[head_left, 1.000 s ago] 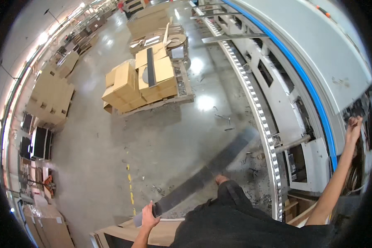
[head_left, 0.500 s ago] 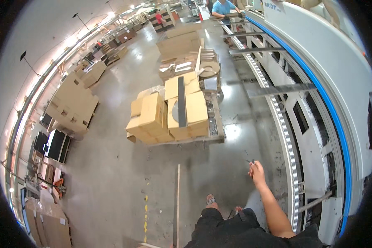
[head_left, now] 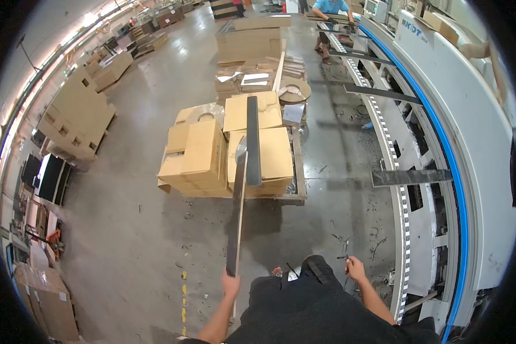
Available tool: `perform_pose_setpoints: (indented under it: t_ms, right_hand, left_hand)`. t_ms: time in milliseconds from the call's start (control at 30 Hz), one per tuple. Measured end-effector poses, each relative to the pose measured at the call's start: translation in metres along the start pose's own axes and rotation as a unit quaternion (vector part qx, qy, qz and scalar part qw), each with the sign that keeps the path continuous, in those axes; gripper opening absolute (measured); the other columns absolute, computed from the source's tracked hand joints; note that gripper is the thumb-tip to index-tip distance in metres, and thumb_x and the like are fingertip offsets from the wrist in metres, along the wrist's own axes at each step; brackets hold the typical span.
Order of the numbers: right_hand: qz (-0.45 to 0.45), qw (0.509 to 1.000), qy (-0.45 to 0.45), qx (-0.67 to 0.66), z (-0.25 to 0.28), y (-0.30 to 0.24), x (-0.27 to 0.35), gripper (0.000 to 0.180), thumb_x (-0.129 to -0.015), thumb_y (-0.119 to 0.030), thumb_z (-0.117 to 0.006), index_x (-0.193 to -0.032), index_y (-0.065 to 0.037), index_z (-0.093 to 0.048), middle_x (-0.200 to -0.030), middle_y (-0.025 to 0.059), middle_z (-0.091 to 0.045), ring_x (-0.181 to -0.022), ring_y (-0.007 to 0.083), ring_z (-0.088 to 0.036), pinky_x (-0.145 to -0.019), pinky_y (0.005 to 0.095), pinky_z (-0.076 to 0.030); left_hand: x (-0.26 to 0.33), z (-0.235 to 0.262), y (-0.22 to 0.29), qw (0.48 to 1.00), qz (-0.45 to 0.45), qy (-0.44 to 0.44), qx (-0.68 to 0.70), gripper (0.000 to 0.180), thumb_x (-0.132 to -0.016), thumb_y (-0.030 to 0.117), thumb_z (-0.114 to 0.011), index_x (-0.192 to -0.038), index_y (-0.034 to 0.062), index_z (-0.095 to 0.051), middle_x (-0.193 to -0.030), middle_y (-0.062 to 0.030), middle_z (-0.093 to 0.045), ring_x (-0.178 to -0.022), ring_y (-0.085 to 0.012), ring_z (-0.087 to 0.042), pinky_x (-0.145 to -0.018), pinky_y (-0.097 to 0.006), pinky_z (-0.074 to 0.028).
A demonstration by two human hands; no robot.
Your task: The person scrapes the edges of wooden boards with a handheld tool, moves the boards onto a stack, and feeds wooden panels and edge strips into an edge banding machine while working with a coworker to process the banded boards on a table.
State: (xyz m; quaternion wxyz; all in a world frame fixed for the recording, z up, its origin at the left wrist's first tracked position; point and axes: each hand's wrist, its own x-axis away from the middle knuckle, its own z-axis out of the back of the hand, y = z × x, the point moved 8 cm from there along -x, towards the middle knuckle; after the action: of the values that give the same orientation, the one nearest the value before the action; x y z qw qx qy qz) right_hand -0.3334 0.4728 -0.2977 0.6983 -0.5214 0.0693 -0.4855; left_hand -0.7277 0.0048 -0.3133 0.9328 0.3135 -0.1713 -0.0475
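Observation:
My left hand [head_left: 230, 285] grips the near end of a long, thin dark strip [head_left: 237, 212] with a pale edge. The strip points away from me toward a pallet of tan cardboard boxes [head_left: 200, 152]. A second dark strip [head_left: 252, 137] lies lengthwise on top of the boxes, and the far end of the held strip reaches its near end. My right hand [head_left: 356, 268] hangs at my right side with fingers curled; a small thin object seems to stick out of it toward the left. My dark clothing fills the lower middle.
A long white machine with a blue stripe [head_left: 441, 143] and a toothed rail [head_left: 393, 155] runs along the right, with dark bars [head_left: 410, 176] jutting out. Another person [head_left: 329, 14] works at its far end. Cardboard stacks [head_left: 74, 117] stand left, and more pallets [head_left: 258, 46] lie beyond.
The strip has swung from a diagonal across the floor to straight ahead at the pallet. My right hand came down from the machine to my side. The pallet is closer.

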Motion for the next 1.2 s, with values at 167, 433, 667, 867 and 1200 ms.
perform_pose_setpoints:
  t_ms: [167,433,667,867,1200]
  right_hand:
    - [-0.078,0.997,-0.003,-0.027,-0.013,0.061,-0.013,0.022,-0.104,-0.017,-0.055,-0.11,0.001,-0.066,-0.069,0.0061,-0.064,-0.059,0.0153,-0.063,-0.057,0.0319,-0.052]
    - [-0.238,0.949,0.084,-0.191,-0.003,0.134,-0.051,0.021,-0.105,-0.02,-0.057,-0.092,-0.003,-0.06,-0.067,0.0074,-0.063,-0.056,0.0171,-0.061,-0.051,0.0328,-0.049]
    - [-0.231,0.915,0.145,-0.297,0.01,0.079,-0.095,0.023,-0.104,-0.028,-0.062,-0.092,-0.009,-0.058,-0.069,0.0035,-0.062,-0.056,0.0151,-0.059,-0.054,0.0314,-0.051]
    - [-0.258,0.889,0.255,-0.28,0.004,0.041,-0.087,0.028,-0.106,-0.029,-0.059,-0.11,-0.001,-0.058,-0.072,0.0085,-0.065,-0.062,0.0182,-0.063,-0.058,0.0327,-0.053]
    - [-0.253,0.903,0.287,-0.198,-0.079,-0.02,-0.026,0.022,-0.104,-0.023,-0.062,-0.095,-0.004,-0.062,-0.069,0.0014,-0.059,-0.059,0.0118,-0.054,-0.056,0.0311,-0.047]
  left_hand:
    - [-0.134,-0.034,0.107,0.989,0.082,0.046,-0.11,0.083,-0.074,0.027,-0.085,-0.144,0.0036,-0.046,-0.127,-0.0285,-0.059,-0.118,-0.0459,-0.058,-0.101,-0.052,-0.046]
    - [-0.276,-0.119,0.224,0.97,0.148,0.018,-0.192,0.102,-0.071,0.041,-0.09,-0.152,0.0085,-0.037,-0.144,-0.0254,-0.048,-0.134,-0.0412,-0.047,-0.109,-0.056,-0.04]
    - [-0.375,-0.146,0.294,0.963,0.19,0.015,-0.19,0.108,-0.067,0.052,-0.091,-0.15,0.0071,-0.037,-0.142,-0.0215,-0.047,-0.134,-0.0379,-0.047,-0.109,-0.054,-0.041]
    - [-0.472,-0.16,0.328,0.967,0.135,0.02,-0.217,0.106,-0.066,0.05,-0.091,-0.146,0.0031,-0.039,-0.137,-0.0229,-0.051,-0.13,-0.0388,-0.05,-0.109,-0.051,-0.042]
    - [-0.581,-0.207,0.385,0.97,0.075,0.035,-0.229,0.101,-0.068,0.056,-0.089,-0.14,0.0008,-0.044,-0.129,-0.0219,-0.056,-0.125,-0.0387,-0.054,-0.108,-0.049,-0.042]
